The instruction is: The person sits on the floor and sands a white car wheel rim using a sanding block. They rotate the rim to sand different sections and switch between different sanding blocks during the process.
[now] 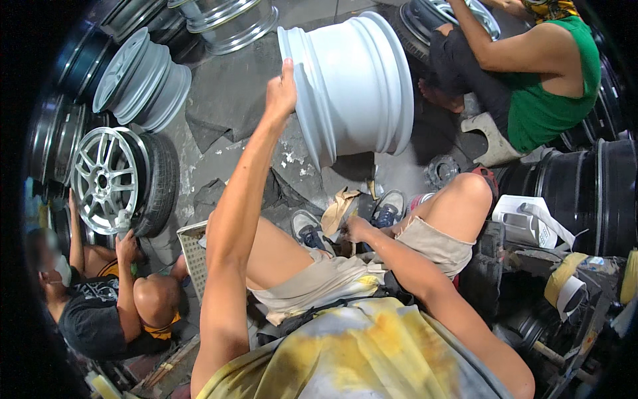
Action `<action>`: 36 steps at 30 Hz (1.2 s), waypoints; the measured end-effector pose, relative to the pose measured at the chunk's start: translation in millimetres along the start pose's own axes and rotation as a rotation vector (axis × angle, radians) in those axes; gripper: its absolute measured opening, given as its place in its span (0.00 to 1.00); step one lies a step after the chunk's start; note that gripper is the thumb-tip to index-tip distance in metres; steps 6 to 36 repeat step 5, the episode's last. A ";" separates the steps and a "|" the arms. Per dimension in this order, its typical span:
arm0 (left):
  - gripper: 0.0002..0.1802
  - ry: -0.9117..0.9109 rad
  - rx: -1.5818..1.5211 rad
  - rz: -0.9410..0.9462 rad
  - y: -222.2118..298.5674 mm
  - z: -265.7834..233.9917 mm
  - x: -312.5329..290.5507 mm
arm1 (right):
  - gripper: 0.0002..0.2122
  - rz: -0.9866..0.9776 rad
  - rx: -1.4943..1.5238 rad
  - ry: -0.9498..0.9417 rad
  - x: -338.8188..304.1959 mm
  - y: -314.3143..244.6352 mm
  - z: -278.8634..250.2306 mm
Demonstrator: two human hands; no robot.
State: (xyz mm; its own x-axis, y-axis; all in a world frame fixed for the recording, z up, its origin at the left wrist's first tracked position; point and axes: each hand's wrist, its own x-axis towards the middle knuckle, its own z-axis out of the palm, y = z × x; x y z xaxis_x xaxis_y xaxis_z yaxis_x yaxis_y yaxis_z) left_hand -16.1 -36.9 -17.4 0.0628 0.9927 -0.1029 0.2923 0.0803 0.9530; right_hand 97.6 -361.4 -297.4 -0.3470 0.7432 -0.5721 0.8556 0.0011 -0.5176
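Note:
A pale grey wheel rim point(355, 86) lies on its side in front of me, its barrel facing up. My left hand point(282, 92) is closed on the left edge of this rim, with the arm stretched out. Low between my knees, my right hand point(357, 229) has its fingers curled in at the lower end of a creased tan sheet point(339, 209). The sheet stands up above my shoes; whether it is paper or cloth I cannot tell.
At left a person holds a silver spoked wheel point(104, 179) beside a tyre point(159, 183). Another person in a green top point(558, 86) sits at the upper right by a wheel. Dark rims point(571, 189) stand at right, near a white container point(525, 223). A perforated crate point(194, 256) is by my left leg.

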 end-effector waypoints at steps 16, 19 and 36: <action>0.43 -0.211 -0.173 -0.208 32.3 -23.3 0.4 | 0.25 0.435 -0.085 0.043 7.9 -16.8 -32.5; 0.43 -0.211 -0.173 -0.208 32.3 -23.3 0.4 | 0.25 0.435 -0.085 0.043 7.9 -16.8 -32.5; 0.43 -0.211 -0.173 -0.208 32.3 -23.3 0.4 | 0.25 0.435 -0.085 0.043 7.9 -16.8 -32.5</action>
